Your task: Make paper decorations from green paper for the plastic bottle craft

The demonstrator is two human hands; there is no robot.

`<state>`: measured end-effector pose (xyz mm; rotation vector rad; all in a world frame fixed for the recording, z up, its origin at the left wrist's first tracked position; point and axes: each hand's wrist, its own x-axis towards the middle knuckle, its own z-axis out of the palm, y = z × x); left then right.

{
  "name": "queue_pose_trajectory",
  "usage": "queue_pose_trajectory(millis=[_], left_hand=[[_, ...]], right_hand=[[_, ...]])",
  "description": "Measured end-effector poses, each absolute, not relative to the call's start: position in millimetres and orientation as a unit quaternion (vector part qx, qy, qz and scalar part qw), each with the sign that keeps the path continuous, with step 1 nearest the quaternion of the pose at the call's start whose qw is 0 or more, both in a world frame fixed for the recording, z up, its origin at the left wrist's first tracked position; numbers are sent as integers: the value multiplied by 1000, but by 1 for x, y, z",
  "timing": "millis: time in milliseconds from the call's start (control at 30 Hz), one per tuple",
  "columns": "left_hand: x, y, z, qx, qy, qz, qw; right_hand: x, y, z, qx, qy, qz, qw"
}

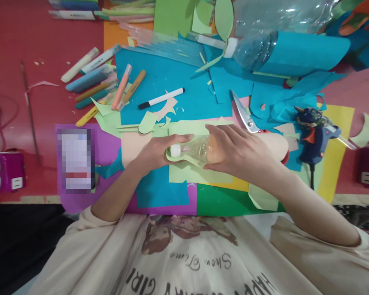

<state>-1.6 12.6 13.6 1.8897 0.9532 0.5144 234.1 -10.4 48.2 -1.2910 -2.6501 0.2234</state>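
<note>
A clear plastic bottle (199, 149) with a white cap lies sideways in front of me, its neck pointing left. Peach paper is around its body, and a pale green strip runs beside the cap and neck. My right hand (236, 149) is closed over the bottle's body. Around the cap end, my left hand (155, 151) curves with the green strip between thumb and fingers. Pale green sheets (217, 174) lie beneath the bottle. Just beyond my right hand are open scissors (246, 116), their handles partly hidden.
A glue gun (315, 143) lies at the right. A phone (76, 159) rests on purple paper at the left. Markers (92, 80) are scattered at the upper left. A large bottle wrapped in blue paper (307, 53) lies at the upper right.
</note>
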Motion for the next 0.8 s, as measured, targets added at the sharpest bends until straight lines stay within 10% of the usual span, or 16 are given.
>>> queue_pose_trajectory(millis=[800], left_hand=[[6,18,18,741,421,177,492]], right_hand=[[229,-6,46,-431,-897,63,77]])
